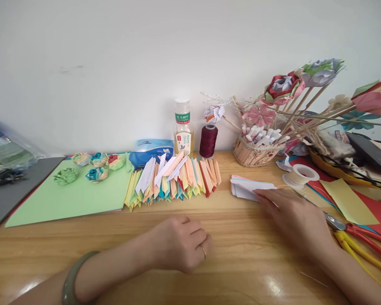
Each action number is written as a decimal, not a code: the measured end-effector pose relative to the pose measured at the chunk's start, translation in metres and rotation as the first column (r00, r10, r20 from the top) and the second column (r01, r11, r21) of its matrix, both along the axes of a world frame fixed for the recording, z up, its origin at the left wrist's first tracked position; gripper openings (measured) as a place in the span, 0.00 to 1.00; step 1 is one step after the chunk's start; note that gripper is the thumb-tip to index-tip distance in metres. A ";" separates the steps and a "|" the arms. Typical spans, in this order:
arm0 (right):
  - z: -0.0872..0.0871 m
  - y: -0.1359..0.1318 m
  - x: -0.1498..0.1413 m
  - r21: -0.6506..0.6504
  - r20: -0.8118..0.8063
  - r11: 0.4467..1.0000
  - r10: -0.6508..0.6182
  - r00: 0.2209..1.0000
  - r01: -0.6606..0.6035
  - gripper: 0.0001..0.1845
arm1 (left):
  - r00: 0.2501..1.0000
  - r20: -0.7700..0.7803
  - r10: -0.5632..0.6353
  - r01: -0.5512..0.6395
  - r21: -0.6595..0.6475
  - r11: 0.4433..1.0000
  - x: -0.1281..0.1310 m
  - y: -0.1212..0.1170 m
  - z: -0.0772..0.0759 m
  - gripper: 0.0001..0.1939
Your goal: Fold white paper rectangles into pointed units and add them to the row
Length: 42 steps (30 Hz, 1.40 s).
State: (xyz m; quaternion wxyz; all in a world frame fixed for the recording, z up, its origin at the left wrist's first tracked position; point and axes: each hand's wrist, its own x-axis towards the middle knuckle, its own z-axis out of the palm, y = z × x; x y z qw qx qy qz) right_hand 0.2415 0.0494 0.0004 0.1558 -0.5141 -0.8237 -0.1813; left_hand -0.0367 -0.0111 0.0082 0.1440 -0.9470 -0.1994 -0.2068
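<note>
My right hand [296,218] reaches to a small stack of rectangular paper slips [246,188], white on top with pink and bluish edges showing. Its fingers close on the right end of the top slip; the fingertips are partly hidden. My left hand [187,243], with a ring and a green bangle on that arm, rests on the wooden table [222,262] curled in a loose fist, and nothing shows in it. Ahead of it lies a long row of folded paper pieces [174,180] in yellow, white, orange, teal and red.
Paper flowers [97,173] lie on green sheets [66,201] at left. A tissue pack [150,150], a bottle [183,131] and a maroon thread spool [208,142] stand behind. At right are a basket [257,152], a white spool [300,176], scissors [335,222] and red-and-yellow-handled pliers [362,237].
</note>
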 end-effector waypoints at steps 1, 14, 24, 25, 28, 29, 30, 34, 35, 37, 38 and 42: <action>0.000 0.001 0.001 0.013 -0.011 1.000 0.011 1.000 -0.011 0.18 | 1.000 -0.003 -0.003 0.003 -0.009 1.000 0.000 -0.001 0.000 0.09; 0.011 -0.045 -0.042 -0.116 -0.214 0.653 0.719 0.661 -0.748 0.13 | 0.953 0.151 0.264 -0.244 -0.137 0.960 0.015 -0.014 -0.006 0.07; 0.009 -0.026 -0.028 -0.512 -0.409 0.651 0.389 0.826 -0.560 0.13 | 0.908 0.160 0.386 -0.263 -0.499 0.826 0.013 -0.019 -0.010 0.12; 0.008 -0.025 -0.027 -0.519 -0.420 0.665 0.347 0.838 -0.536 0.13 | 0.896 0.174 0.409 -0.258 -0.547 0.796 0.013 -0.018 -0.010 0.12; 0.001 -0.024 -0.026 -0.527 -0.439 0.712 0.239 0.866 -0.464 0.12 | 0.842 0.189 0.505 -0.266 -0.669 0.694 0.012 -0.013 -0.010 0.07; -0.001 -0.025 -0.027 -0.530 -0.439 0.730 0.201 0.876 -0.433 0.10 | 0.820 0.178 0.545 -0.282 -0.703 0.653 0.012 -0.012 -0.010 0.07; -0.002 -0.025 -0.029 -0.535 -0.438 0.744 0.161 0.885 -0.400 0.09 | 0.797 0.159 0.583 -0.302 -0.731 0.612 0.012 -0.010 -0.010 0.08; -0.004 -0.030 -0.035 -0.547 -0.436 0.777 0.053 0.899 -0.311 0.04 | 0.742 0.064 0.667 -0.366 -0.795 0.484 0.015 -0.008 -0.008 0.07; -0.005 -0.031 -0.036 -0.540 -0.439 0.784 0.050 0.897 -0.308 0.04 | 0.740 0.055 0.670 -0.371 -0.798 0.475 0.016 -0.008 -0.008 0.05; -0.006 -0.032 -0.038 -0.522 -0.442 0.797 0.053 0.895 -0.304 0.05 | 0.745 0.053 0.665 -0.374 -0.793 0.482 0.017 -0.008 -0.008 0.04; -0.006 -0.033 -0.038 -0.513 -0.439 0.804 0.057 0.897 -0.302 0.06 | 0.751 0.057 0.658 -0.373 -0.785 0.494 0.017 -0.009 -0.008 0.04; -0.008 -0.036 -0.039 -0.459 -0.403 0.838 0.100 0.910 -0.295 0.07 | 0.772 0.079 0.630 -0.376 -0.743 0.554 0.018 -0.009 -0.011 0.05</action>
